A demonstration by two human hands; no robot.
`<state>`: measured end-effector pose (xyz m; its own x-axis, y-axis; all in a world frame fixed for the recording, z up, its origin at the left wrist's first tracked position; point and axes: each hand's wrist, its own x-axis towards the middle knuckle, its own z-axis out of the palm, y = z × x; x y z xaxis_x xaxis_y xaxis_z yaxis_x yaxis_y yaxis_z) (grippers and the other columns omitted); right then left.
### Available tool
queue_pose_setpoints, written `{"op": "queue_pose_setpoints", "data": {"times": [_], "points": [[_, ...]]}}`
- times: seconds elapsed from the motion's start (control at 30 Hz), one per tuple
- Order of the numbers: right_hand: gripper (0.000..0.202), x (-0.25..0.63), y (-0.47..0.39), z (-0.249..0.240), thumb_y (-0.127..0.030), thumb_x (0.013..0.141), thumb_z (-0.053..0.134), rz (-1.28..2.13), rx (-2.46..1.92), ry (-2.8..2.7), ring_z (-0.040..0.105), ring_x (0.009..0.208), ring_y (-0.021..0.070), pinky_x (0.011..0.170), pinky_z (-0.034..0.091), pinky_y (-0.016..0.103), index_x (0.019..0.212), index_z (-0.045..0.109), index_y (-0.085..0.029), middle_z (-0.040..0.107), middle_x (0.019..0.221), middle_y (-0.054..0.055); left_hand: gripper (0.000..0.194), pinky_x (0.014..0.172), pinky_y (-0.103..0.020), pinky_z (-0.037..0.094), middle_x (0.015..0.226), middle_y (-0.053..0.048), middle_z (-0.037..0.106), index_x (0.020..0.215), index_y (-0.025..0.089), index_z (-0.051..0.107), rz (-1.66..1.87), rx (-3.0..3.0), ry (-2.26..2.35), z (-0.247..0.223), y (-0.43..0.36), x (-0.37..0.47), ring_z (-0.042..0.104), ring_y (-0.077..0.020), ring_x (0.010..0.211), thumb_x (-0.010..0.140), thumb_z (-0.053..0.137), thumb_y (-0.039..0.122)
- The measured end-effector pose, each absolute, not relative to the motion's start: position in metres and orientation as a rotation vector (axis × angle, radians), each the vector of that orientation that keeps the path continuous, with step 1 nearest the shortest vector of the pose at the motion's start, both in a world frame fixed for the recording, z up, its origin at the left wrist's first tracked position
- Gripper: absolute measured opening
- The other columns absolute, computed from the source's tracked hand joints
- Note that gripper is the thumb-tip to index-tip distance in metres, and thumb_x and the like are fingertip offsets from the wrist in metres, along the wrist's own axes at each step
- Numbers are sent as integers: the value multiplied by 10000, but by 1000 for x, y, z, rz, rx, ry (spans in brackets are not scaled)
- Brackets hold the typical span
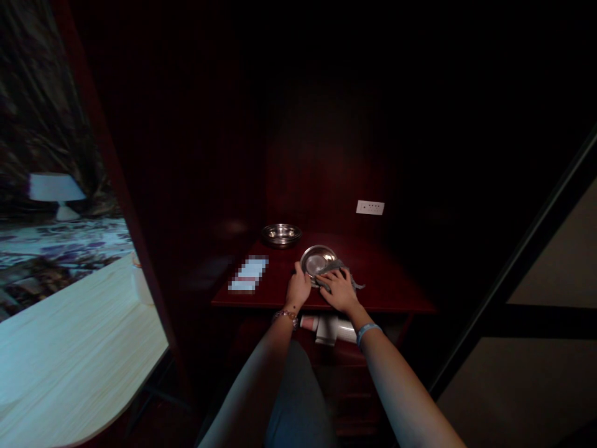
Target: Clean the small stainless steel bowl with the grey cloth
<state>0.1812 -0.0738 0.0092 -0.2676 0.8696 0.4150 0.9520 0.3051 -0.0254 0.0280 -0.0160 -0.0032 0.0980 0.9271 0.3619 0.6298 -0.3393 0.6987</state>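
Observation:
A shiny metal bowl (318,259) rests on the dark red shelf (373,274) in front of me. At its left rim my left hand (298,286) is closed, gripping the edge. My right hand (339,290) presses a grey cloth (334,269) against the bowl's right side, fingers spread over it. One end of the cloth trails to the right past the rim. Behind and to the left stands a stack of metal bowls (281,233), apart from both hands.
A blurred-out pale item (249,274) lies left on the shelf. A white socket plate (370,208) is on the back wall. Below are paper cups (308,323) and a white box (327,330). Left of the dark partition stand a pale wooden table (84,348) and a lamp (56,188).

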Motion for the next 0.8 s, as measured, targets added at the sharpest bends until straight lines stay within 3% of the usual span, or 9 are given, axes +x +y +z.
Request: {"op": "queue_pose_setpoints", "data": {"times": [0.17,0.33,0.53,0.8], "points": [[424,183,-74,9,-345,956,407,-260,-1568,-2272,459,1207,210,1098,154,452,1370,493,-322,610,1301,15,413,695,-271,468,997,-146,708,1322,172,319,1193,2015,1458,-5,-15,27,698,-228,849,935,413,284],[418,184,-75,9,-342,955,407,-232,-1565,-2255,468,1191,205,1092,157,441,1361,504,-309,613,1302,10,405,722,-276,468,1003,-129,704,1202,197,433,1158,2099,1416,-8,-14,26,689,-235,885,886,524,434],[437,181,-75,10,-349,954,419,-270,-1575,-2256,465,1188,207,1091,156,442,1387,468,-331,615,1296,8,318,752,-273,471,999,-109,705,1199,196,456,1181,2070,1405,-9,-13,26,683,-210,889,898,494,292],[377,178,-77,10,-369,942,445,-353,-1634,-2178,453,1195,230,1116,116,457,1292,574,-315,648,1229,13,309,777,-284,474,1015,-143,701,1204,148,442,1144,2030,1453,-2,-16,28,683,-221,921,907,441,234]]}}
